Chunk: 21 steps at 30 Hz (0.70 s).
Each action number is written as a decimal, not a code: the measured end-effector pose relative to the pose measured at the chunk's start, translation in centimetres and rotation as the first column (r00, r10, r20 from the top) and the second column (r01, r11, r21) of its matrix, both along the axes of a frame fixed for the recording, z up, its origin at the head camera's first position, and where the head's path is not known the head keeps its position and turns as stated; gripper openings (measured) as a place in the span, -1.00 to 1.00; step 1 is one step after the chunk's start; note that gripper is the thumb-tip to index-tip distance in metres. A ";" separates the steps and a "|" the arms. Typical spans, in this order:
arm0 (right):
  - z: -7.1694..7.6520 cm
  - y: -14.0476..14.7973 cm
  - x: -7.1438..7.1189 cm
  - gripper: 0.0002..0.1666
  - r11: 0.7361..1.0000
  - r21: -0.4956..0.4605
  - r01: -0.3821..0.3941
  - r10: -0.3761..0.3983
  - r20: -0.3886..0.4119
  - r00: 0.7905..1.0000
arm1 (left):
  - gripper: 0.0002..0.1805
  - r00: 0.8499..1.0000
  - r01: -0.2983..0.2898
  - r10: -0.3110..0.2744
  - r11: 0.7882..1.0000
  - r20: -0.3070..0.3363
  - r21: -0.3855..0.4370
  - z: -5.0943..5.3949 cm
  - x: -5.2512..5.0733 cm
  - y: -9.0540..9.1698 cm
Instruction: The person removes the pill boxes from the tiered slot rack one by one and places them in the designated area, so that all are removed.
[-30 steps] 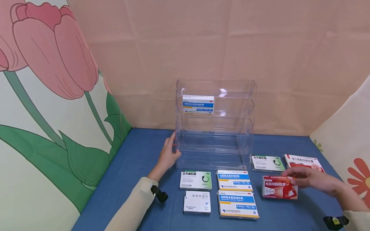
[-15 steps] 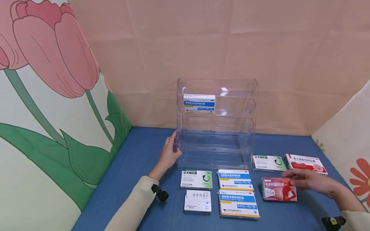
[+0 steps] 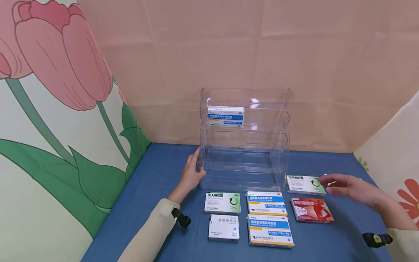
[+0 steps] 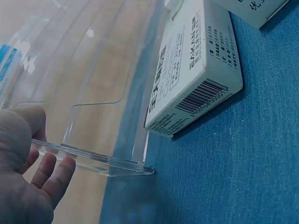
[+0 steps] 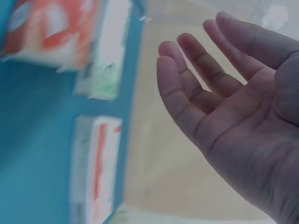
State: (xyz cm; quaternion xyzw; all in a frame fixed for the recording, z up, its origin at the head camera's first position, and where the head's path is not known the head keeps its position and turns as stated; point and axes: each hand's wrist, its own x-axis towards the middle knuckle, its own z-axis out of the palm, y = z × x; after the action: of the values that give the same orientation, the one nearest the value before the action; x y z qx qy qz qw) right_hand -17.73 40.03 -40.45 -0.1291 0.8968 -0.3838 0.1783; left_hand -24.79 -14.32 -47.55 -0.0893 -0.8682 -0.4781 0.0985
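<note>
A clear stepped display rack (image 3: pixel 243 142) stands on the table, a blue-and-white medicine box (image 3: pixel 226 117) in one upper tier. My left hand (image 3: pixel 190 174) holds the rack's left side, thumb and fingers on either side of its clear edge in the left wrist view. My right hand (image 3: pixel 351 190) is in the air at the right with nothing in it, fingers loosely bent and apart. Beneath and left of it lies a red medicine box (image 3: pixel 312 210). Just beyond its fingertips is a green-and-white box (image 3: pixel 304 185). A white-and-red box (image 5: pixel 100 172), mostly hidden in the head view, shows in the right wrist view.
In front of the rack lie another green-and-white box (image 3: pixel 222 202), a white box (image 3: pixel 224 227) and two blue-and-white boxes, one nearer (image 3: pixel 270 230) and one behind (image 3: pixel 266 203). A beige cloth (image 3: pixel 176 72) hangs behind the blue table (image 3: pixel 170 160).
My right hand has let go of the red box, which now lies flat and slightly turned, and has risen away from it. The left hand stays on the rack.
</note>
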 end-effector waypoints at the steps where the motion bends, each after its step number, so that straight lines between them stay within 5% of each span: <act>1: 0.5 -0.5 -0.1 -0.35 1.000 0.011 -0.007 0.007 -0.038 0.999 | 0.03 1.000 -0.001 0.001 1.000 0.000 -0.004 0.0 0.0 0.0; 7: 3.7 -3.6 -0.9 -0.40 0.997 0.072 -0.028 0.042 -0.205 0.978 | 0.03 1.000 -0.005 0.005 1.000 -0.007 -0.010 -0.1 0.0 0.0; 21: 8.4 -10.2 -3.4 -0.41 0.996 0.003 -0.084 0.080 -0.347 0.934 | 0.01 1.000 -0.003 0.003 1.000 0.009 0.009 0.0 0.1 0.0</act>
State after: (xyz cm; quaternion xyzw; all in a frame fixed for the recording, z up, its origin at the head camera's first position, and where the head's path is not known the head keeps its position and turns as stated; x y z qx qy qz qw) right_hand -21.09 29.84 -32.01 -0.2333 0.9056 -0.3526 0.0324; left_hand -24.71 -14.30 -47.54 -0.0853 -0.8666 -0.4822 0.0960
